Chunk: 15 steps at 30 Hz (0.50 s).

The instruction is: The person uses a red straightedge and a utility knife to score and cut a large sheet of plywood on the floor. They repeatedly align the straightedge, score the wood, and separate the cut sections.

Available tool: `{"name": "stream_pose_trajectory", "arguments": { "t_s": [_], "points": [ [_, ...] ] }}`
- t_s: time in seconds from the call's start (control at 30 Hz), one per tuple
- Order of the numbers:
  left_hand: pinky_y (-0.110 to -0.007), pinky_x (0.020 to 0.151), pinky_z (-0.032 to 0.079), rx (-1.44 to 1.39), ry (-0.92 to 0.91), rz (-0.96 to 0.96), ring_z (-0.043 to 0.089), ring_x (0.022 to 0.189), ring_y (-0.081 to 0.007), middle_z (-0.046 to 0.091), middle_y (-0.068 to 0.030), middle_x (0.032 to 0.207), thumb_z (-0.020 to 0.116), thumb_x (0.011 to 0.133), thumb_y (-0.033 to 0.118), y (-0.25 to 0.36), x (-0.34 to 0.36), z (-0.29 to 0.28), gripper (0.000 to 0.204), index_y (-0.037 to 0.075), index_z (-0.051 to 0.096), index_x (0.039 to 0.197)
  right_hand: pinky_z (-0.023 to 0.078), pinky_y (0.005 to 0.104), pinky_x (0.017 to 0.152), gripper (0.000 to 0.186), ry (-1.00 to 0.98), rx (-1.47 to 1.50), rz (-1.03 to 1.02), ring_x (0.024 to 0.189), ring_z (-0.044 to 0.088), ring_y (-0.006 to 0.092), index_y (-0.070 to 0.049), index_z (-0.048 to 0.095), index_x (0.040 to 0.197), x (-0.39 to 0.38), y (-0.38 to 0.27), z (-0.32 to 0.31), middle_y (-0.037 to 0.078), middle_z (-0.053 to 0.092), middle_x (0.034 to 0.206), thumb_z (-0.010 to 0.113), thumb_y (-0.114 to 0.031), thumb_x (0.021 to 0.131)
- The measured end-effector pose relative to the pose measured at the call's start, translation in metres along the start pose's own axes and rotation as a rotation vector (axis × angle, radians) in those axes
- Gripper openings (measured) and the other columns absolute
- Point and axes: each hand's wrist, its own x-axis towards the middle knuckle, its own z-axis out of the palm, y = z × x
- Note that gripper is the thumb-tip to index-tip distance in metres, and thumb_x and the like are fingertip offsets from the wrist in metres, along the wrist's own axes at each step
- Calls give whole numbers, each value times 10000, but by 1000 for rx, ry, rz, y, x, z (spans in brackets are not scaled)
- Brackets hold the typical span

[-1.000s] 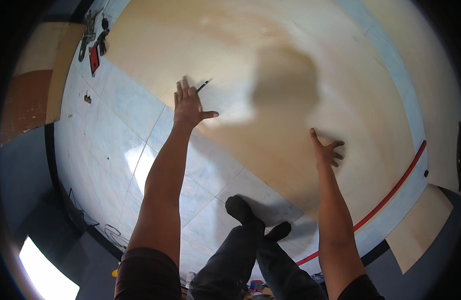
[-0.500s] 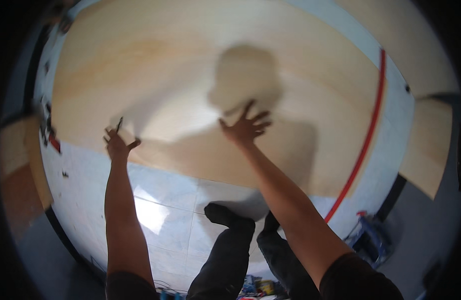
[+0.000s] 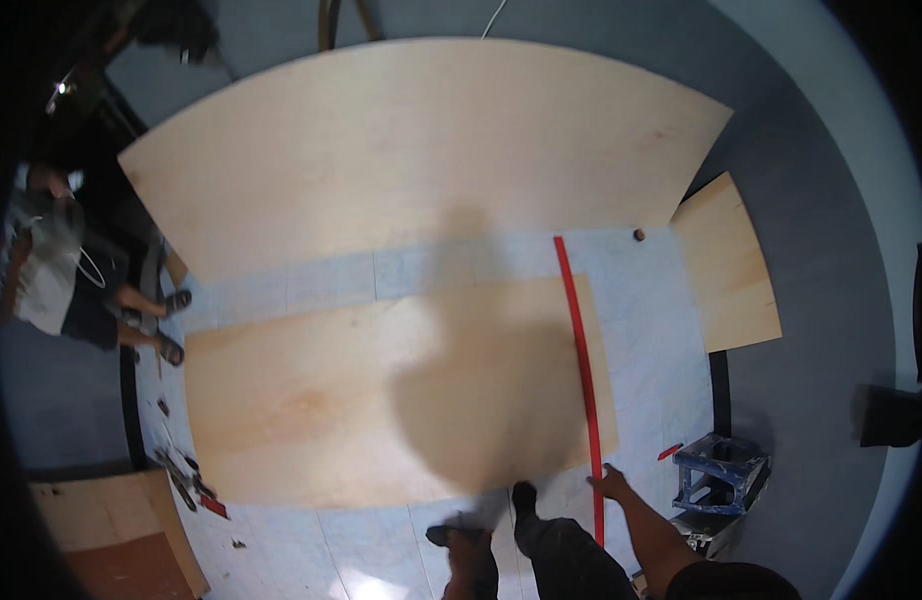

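A pale plywood sheet (image 3: 301, 395) lies on the tiles in front of my feet. Across its right end runs a long red straightedge (image 3: 584, 370), its near end extending past the sheet. My right hand (image 3: 611, 483) is beside that bar near the board's front edge, thumb and fingers apart, with fingertips at the red edge; no firm hold shows. Down by my left leg is my left hand (image 3: 468, 548), small and blurred. Its fingers cannot be made out, nor whether anything is in them.
Another large plywood sheet (image 3: 421, 140) stands beyond. At left is a person (image 3: 56, 270) in sandals. Hand tools (image 3: 186, 480) lie by the board's left end. A paint-spattered blue step stool (image 3: 721, 475) stands at right. Near the far sheet is a small round object (image 3: 638, 235).
The view has risen and widened. My left hand, which held a dark pen-like tool over the board, is now by my leg. My right hand has left the board for the straightedge.
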Motion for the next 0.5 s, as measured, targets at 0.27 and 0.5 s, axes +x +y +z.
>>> {"name": "stream_pose_trajectory", "arguments": {
  "t_s": [0.27,0.5],
  "points": [
    [-524,840,577,384,-177,84,703,942,-488,734,-272,944,760,923,428,174,2,-45,490,-24,709,1107,568,491,994,727,866,63,-760,1158,691,430,44,539,1448,112,-208,-296,269,694,1278,851,-310,895],
    [-536,760,548,316,113,-203,697,848,-469,735,-249,884,776,936,588,141,13,-65,557,48,650,880,401,542,1205,946,1271,1,-1214,1433,490,469,28,368,1605,211,-590,-619,297,501,1545,862,-273,857]
  ]
}}
